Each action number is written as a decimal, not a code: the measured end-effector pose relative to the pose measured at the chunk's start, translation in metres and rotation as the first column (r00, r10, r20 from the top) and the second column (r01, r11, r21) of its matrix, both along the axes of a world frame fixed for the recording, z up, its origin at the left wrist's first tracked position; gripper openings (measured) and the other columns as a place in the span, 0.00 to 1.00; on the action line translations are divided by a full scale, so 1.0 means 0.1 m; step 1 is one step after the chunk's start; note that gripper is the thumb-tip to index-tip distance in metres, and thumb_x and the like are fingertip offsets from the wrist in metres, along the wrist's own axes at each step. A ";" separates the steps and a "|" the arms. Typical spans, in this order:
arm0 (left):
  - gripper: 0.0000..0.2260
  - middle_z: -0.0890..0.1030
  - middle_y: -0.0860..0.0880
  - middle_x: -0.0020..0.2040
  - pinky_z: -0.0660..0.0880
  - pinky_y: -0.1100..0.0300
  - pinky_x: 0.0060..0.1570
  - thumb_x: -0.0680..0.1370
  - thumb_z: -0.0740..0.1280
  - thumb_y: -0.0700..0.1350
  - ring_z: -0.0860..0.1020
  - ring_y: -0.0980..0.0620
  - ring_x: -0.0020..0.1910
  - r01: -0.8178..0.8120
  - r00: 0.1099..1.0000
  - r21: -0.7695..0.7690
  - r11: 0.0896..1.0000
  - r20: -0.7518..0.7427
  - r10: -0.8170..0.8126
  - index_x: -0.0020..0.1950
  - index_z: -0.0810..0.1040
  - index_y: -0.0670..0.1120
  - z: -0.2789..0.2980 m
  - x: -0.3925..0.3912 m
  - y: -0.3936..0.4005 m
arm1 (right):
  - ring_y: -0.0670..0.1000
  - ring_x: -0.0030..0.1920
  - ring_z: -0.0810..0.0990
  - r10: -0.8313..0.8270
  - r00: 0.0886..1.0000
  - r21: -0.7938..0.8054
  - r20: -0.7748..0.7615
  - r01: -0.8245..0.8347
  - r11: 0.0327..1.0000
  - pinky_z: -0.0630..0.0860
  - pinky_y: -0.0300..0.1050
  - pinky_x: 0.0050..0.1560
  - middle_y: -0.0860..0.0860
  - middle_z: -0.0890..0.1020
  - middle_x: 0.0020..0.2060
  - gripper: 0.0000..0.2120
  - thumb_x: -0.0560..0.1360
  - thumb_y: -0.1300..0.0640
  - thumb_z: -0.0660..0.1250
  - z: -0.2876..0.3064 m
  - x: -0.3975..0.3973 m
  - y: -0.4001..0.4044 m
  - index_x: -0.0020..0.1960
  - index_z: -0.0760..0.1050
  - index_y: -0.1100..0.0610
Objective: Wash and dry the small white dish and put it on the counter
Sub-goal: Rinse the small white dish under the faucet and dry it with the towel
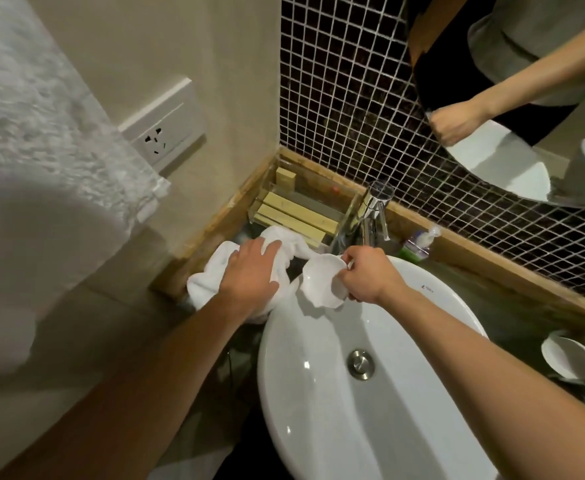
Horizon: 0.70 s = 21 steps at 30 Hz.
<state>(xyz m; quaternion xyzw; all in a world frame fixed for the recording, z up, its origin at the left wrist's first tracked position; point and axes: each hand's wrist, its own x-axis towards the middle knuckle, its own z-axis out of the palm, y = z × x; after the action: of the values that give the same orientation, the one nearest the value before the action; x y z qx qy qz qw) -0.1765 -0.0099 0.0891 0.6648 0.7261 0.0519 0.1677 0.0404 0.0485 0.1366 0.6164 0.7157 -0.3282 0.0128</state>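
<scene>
My right hand (367, 278) grips the small white dish (320, 280) by its right rim and holds it tilted over the far left edge of the white sink (305, 393). The dish has a wavy rim. My left hand (253, 271) lies spread on a crumpled white towel (284, 242) that rests on the counter left of the sink, fingers pressing into the cloth. Towel and dish nearly touch.
A chrome tap (370, 220) stands behind the sink. Two white bowls (571, 356) sit on the dark counter at right. A clear tray with boxed items (294, 213) fills the back corner. A small bottle (417, 244) stands by the tap. A wall socket (161, 133) and a hanging towel (41, 133) are on the left.
</scene>
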 end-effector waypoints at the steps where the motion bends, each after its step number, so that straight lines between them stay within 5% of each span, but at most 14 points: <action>1: 0.30 0.69 0.46 0.70 0.70 0.46 0.63 0.74 0.66 0.54 0.70 0.43 0.65 -0.012 1.000 -0.050 0.999 0.016 0.012 0.74 0.59 0.56 -0.03 0.00 0.03 | 0.58 0.37 0.84 0.000 1.000 0.000 0.002 0.000 1.000 0.84 0.58 0.42 0.56 0.84 0.37 0.05 0.71 0.62 0.66 -0.02 0.00 0.00 0.46 0.78 0.57; 5: 0.21 0.72 0.42 0.63 0.74 0.48 0.51 0.75 0.65 0.38 0.72 0.40 0.58 0.033 0.999 -0.018 0.999 0.030 -0.033 0.68 0.69 0.47 -0.07 0.04 0.13 | 0.59 0.37 0.84 -0.013 1.000 0.003 0.010 0.013 1.000 0.84 0.58 0.41 0.57 0.84 0.35 0.05 0.70 0.62 0.66 -0.07 0.00 0.02 0.45 0.79 0.60; 14: 0.14 0.76 0.46 0.59 0.72 0.49 0.57 0.77 0.64 0.43 0.75 0.46 0.56 0.104 0.930 0.213 0.972 0.325 -0.171 0.63 0.75 0.46 0.23 0.32 0.14 | 0.52 0.25 0.84 -0.154 0.987 -0.034 -0.046 0.153 0.988 0.85 0.51 0.37 0.54 0.84 0.24 0.08 0.73 0.62 0.64 -0.08 -0.07 -0.03 0.39 0.81 0.62; 21: 0.12 0.82 0.45 0.49 0.74 0.50 0.49 0.79 0.61 0.47 0.77 0.46 0.50 0.241 0.931 0.284 0.928 0.204 -0.304 0.54 0.81 0.44 0.08 0.61 -0.09 | 0.55 0.26 0.85 -0.277 0.949 -0.073 -0.150 0.269 0.960 0.85 0.51 0.34 0.56 0.84 0.25 0.06 0.70 0.65 0.66 0.01 -0.07 -0.11 0.37 0.80 0.66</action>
<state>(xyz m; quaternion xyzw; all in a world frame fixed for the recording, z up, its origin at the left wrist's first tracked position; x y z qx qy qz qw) -0.1160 -0.0192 0.0968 0.7642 0.5872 0.2018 0.1747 0.0334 0.0370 0.1377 0.6807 0.6136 -0.3934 -0.0739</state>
